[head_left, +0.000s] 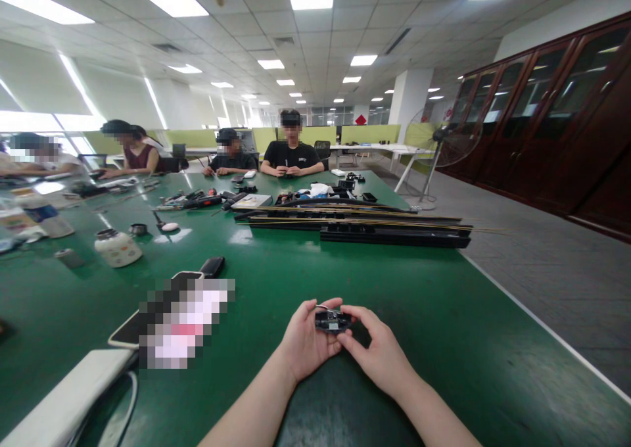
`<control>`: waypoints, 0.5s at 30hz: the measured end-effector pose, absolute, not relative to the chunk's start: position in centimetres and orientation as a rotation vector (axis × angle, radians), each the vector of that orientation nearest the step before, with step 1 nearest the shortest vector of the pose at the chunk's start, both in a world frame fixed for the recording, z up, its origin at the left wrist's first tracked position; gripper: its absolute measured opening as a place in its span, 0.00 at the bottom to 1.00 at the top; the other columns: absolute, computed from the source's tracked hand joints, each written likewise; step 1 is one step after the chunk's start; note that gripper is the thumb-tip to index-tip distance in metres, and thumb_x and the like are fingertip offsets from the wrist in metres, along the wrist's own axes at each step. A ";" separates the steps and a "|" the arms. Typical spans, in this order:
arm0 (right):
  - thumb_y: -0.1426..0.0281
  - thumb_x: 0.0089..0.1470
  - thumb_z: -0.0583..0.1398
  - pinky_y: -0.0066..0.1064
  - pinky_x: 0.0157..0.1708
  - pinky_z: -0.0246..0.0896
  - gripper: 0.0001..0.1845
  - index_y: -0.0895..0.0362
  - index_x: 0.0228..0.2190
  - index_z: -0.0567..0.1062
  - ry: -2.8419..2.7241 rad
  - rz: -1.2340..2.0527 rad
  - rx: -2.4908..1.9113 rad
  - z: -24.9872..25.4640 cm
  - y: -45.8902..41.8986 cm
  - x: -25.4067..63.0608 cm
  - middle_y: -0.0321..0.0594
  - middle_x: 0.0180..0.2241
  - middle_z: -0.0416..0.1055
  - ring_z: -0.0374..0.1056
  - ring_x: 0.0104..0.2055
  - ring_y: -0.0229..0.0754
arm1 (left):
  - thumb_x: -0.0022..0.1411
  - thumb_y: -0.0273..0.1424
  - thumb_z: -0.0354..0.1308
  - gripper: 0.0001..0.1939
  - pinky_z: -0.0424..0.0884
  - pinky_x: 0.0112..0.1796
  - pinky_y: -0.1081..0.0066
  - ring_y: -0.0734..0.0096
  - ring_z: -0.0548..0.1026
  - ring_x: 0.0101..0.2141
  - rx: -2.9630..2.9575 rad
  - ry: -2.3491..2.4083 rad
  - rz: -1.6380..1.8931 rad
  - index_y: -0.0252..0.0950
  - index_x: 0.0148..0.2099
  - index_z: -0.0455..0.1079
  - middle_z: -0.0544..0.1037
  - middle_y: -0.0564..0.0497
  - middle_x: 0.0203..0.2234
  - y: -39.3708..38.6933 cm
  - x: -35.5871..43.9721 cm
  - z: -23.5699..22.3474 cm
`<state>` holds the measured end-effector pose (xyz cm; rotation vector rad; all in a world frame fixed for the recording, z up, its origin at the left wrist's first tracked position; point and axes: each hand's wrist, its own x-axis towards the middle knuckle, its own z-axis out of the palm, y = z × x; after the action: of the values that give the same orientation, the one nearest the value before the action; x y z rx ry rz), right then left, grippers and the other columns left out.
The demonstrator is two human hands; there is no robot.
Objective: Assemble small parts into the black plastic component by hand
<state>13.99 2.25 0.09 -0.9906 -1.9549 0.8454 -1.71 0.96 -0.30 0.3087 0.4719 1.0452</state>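
A small black electronic device [333,322], its inner parts and a thin wire showing, is held above the green table [276,269]. My left hand [309,343] cradles it from the left and below, with fingers curled behind. From the right, my right hand [377,348] grips its edge between thumb and index finger. What exactly the device is, I cannot make out. To the left of my hands lies a phone or tablet [152,309], partly pixelated, beside a long white box-shaped object [73,394] with a white cable [133,394].
Long black rails [394,236] with thin yellowish rods lie across the table ahead. Tools [202,200] and small parts sit behind. A white jar [117,248] and a bottle [44,213] stand left. Several people sit around the table, one person [292,151] opposite. A fan [438,138] stands right.
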 end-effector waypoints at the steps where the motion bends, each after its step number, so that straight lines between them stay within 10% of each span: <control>1: 0.73 0.46 0.58 0.39 0.48 0.58 0.19 0.51 0.43 0.69 -1.955 0.845 -0.992 0.1 2.2 14.0 0.39 0.43 0.69 0.64 0.46 0.44 | 0.58 0.39 0.45 0.19 0.63 0.34 0.69 0.63 0.75 0.30 0.308 0.476 1.044 0.34 0.46 0.65 0.76 0.41 0.35 1.0 -1.7 -0.3; 15: 0.73 0.46 0.58 0.38 0.46 0.59 0.17 0.52 0.41 0.70 -1.973 0.866 -0.982 0.5 2.2 14.0 0.39 0.41 0.70 0.65 0.45 0.44 | 0.57 0.39 0.44 0.19 0.63 0.31 0.70 0.62 0.75 0.28 0.276 0.530 1.047 0.34 0.46 0.64 0.76 0.44 0.32 1.0 -1.6 0.1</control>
<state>13.97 2.18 0.47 -0.9819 -1.9729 0.8659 -1.58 0.95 0.10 0.2759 0.5298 1.0468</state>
